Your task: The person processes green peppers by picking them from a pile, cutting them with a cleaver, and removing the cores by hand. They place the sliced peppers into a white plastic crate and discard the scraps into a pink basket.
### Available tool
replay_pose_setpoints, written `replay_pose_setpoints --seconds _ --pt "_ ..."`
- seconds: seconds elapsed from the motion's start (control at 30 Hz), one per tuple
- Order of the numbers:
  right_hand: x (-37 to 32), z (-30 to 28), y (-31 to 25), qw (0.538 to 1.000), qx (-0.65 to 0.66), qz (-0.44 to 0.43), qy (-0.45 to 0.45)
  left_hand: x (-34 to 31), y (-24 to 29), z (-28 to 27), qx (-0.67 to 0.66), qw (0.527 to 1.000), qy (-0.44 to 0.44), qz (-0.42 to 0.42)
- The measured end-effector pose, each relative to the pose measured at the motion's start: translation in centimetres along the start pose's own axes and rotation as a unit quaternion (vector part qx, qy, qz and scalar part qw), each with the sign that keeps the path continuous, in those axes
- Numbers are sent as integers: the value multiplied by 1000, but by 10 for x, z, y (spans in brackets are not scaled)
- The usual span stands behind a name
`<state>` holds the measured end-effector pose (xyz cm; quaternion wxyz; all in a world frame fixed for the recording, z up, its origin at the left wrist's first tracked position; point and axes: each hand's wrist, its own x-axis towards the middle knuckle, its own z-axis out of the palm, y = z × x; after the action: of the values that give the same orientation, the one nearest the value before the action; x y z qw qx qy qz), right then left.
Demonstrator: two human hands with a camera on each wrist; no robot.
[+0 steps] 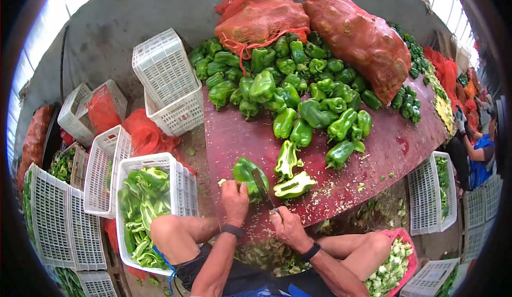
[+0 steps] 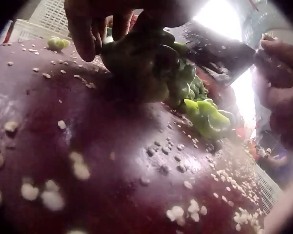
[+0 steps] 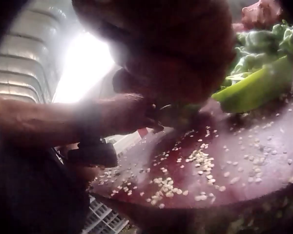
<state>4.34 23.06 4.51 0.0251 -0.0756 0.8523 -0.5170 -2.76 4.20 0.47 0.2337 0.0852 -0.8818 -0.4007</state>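
Observation:
My left hand [image 1: 234, 202] holds a whole green bell pepper [image 1: 245, 172] on the dark red tabletop, its fingers [image 2: 83, 34] over the pepper's near side in the left wrist view. My right hand [image 1: 290, 226] grips a knife [image 1: 261, 184] by its handle. In the head view the blade crosses the right side of that pepper. Just right of it lie two cut pepper halves [image 1: 295, 185], pale inside faces up. In the right wrist view my right hand [image 3: 176, 53] is dark and hides most of the knife.
A heap of whole green peppers [image 1: 314, 113] covers the far tabletop, beneath two red mesh sacks [image 1: 357, 38]. Loose seeds lie around. A white crate [image 1: 184, 190] of cut peppers stands left; a pink-rimmed container [image 1: 392, 265] of pale cores sits right. Another person [image 1: 480, 153] is at far right.

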Motion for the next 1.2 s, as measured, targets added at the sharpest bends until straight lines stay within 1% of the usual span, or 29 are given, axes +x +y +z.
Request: replay_pose_setpoints --seconds 0.03,0.1,0.13,0.2,0.23,0.27,0.33,0.4,0.43,0.5,0.6,0.63,0.73,0.77,0.8,0.87,0.93,1.0,1.03,1.07,1.1,1.13,1.17,1.2 --pt "4 2 -3 1000 -2 1 -2 0 0 1 1 1000 -7 11" --pt "18 6 -9 996 -70 33 -40 0 -1 2 -2 1000 -4 8" --pt "22 10 -11 996 -72 33 -42 -1 -2 2 -3 1000 -3 5" --pt "29 19 -13 990 -139 8 -36 -3 -6 2 -9 1000 -4 -8" --pt "33 24 -17 989 -139 8 -40 -3 -6 1 -15 1000 -6 -16" --pt "35 29 -20 988 -153 14 -29 -3 -6 1 -14 1000 -6 -20" --pt "38 38 -22 985 -167 21 -23 -1 -7 2 -20 1000 -8 6" --pt "41 44 -18 983 -181 -20 20 2 -9 5 -13 1000 -6 13" --pt "43 44 -21 983 -183 -20 19 5 -9 7 -7 1000 -4 25" --pt "46 46 -30 976 -216 24 1 10 -9 8 -2 999 -6 34" --pt "58 55 -29 967 -250 44 0 9 -13 8 -2 999 -20 42" --pt "67 59 -26 963 -263 62 -15 9 -15 9 -7 999 -30 39" --pt "79 67 -13 964 -260 59 17 12 -21 10 -22 998 -36 52" --pt "79 62 -14 967 -245 68 13 12 -22 13 -28 998 -34 54" --pt "80 60 -15 966 -249 65 16 13 -24 15 -25 998 -26 56" --pt "77 58 -20 968 -247 51 -7 11 -23 14 -22 998 -17 60" --pt "73 53 -23 969 -243 51 -2 10 -24 9 -1 994 -48 96" --pt "73 48 -10 976 -215 36 -24 6 -29 12 -5 994 -42 102" --pt "74 63 37 956 -287 -47 -21 5 -34 17 3 994 -47 103" --pt "74 53 39 956 -289 -50 -23 4 -35 21 9 993 -50 103" --pt "75 43 39 975 -211 -67 -25 4 -26 17 32 991 -59 116" --pt "77 35 38 988 -127 -86 -32 7 -18 9 61 988 -63 126" --pt "83 22 53 986 -114 -42 -111 4 -29 15 56 989 -32 134" --pt "93 15 70 975 -103 -7 -194 2 -33 14 69 989 -52 120"
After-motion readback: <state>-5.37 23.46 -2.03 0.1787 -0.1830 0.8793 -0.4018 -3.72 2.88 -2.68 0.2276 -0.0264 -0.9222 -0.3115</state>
